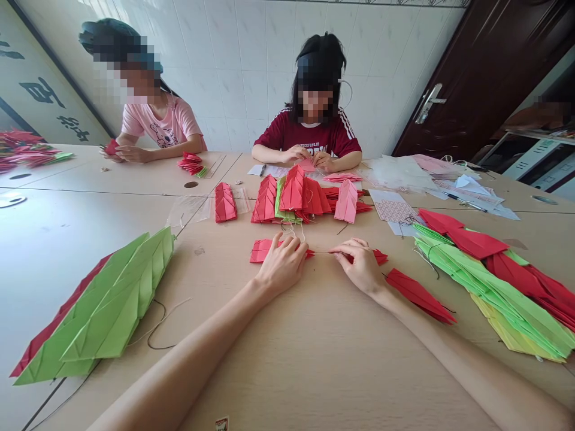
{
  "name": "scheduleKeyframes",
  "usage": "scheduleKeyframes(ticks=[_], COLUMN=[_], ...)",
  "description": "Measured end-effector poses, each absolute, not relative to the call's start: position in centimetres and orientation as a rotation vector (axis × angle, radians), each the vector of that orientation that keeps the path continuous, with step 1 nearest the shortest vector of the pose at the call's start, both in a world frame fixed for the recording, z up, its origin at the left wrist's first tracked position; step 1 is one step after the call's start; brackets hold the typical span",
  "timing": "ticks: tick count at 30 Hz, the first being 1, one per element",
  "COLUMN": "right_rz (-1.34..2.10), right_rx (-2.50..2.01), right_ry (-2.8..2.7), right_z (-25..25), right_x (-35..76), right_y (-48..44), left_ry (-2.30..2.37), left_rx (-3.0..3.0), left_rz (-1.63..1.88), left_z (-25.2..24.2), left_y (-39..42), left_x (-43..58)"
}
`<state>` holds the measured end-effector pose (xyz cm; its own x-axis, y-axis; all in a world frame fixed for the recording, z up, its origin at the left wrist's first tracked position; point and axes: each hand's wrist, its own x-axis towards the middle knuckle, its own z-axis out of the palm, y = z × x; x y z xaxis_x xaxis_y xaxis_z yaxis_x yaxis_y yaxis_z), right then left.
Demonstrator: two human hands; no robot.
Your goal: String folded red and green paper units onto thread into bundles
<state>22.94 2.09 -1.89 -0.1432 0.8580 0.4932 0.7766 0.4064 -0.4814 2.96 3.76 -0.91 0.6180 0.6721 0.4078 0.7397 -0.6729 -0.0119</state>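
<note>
My left hand (284,262) rests curled over a red folded paper piece (259,252), its fingers covering the right part. A thin dark cord (322,252) runs taut from there to my right hand (362,266), whose thumb and fingers pinch it. Another red folded piece (381,257) sticks out behind my right hand, partly hidden. A pointed red folded piece (420,294) lies beside my right wrist. Just beyond my hands stands a group of red folded pieces (294,190), with a green one (281,200) among them and a pink one (347,202) at its right.
Large green folded paper pieces (112,299) lie at left with loose cords. A green and red stack (489,281) is at right. Across the table (305,359) two people (308,120) work with red paper. Printed sheets (393,206) and plastic bags (395,173) lie behind.
</note>
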Motion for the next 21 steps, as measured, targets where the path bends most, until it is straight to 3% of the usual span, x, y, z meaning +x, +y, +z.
scheduleKeyframes(ticks=[21], right_rz=[0.136], right_rx=[-1.360], right_ry=[-2.001], right_z=[-1.41], right_x=[22.86], right_y=[1.69], left_ry=[-1.178], left_rx=[-2.590], left_rz=[-0.595], left_z=[-0.99], left_y=[3.83], left_x=[2.96])
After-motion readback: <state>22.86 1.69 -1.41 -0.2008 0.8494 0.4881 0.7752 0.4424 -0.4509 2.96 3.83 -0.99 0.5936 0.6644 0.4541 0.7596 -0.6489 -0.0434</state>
